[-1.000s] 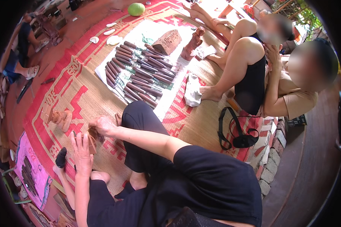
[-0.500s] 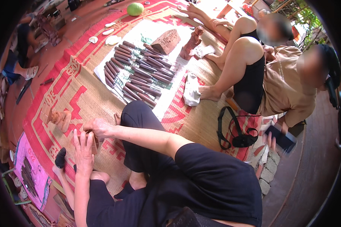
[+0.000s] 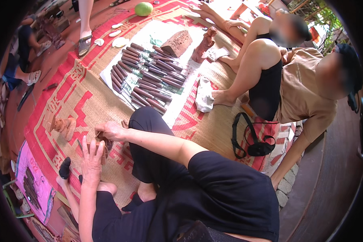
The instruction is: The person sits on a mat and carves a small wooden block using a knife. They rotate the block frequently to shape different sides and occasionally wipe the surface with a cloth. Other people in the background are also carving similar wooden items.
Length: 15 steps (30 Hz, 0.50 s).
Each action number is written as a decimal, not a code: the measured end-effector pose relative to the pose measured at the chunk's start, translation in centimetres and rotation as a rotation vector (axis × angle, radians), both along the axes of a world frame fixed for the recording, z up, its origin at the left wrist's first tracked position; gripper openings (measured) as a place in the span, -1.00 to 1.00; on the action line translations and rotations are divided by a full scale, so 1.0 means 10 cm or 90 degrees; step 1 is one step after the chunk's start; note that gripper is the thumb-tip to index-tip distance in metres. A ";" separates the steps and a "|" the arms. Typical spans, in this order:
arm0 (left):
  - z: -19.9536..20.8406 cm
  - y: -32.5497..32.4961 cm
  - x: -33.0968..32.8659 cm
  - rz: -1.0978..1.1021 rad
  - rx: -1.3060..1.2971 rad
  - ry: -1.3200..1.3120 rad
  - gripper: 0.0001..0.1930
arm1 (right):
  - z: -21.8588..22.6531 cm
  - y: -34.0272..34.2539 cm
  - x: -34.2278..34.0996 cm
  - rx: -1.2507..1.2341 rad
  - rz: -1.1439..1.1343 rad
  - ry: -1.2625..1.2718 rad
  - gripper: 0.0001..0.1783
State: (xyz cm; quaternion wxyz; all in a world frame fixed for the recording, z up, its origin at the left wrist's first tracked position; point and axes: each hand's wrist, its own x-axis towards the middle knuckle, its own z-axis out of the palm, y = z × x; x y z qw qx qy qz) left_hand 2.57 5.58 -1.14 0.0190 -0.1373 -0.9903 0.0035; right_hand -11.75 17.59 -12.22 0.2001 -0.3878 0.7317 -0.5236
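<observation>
My left hand [image 3: 91, 164] rests against a reddish-brown wooden block [image 3: 103, 155], its fingers stretched out and spread. My right hand [image 3: 112, 131] is at the top of the block, fingers curled and closed. What it grips is hidden beneath it; only a bit of brown shows under the knuckles. Just beyond my hands a small carved wooden figure [image 3: 63, 127] stands on the patterned mat [image 3: 88, 80]. Many wood-handled carving tools [image 3: 149, 76] lie in rows on a white sheet farther off.
A rough brown block [image 3: 177, 43] and a taller carved figure [image 3: 203, 45] stand beyond the tools. A green round fruit [image 3: 144, 9] is at the far edge. Two people sit at right near a black strapped pouch [image 3: 261, 149]. Another person's foot [image 3: 84, 45] is at the far left.
My right hand has shifted slightly right, showing more of the block. A person's leg has come in at the far left. The seated person at right has lowered an arm; their phone is out of sight.
</observation>
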 end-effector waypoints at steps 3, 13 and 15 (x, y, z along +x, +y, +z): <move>-0.06 0.02 0.00 -0.008 -0.023 0.004 -0.33 | 0.06 -0.01 0.05 0.012 -0.007 0.047 -0.86; -0.05 0.03 -0.02 -0.068 -0.021 0.019 -0.36 | -0.10 0.04 0.00 -0.032 -0.014 0.142 -0.79; -0.05 0.01 -0.01 -0.056 -0.017 0.038 -0.37 | -0.07 -0.03 0.08 -0.089 0.003 0.171 -0.80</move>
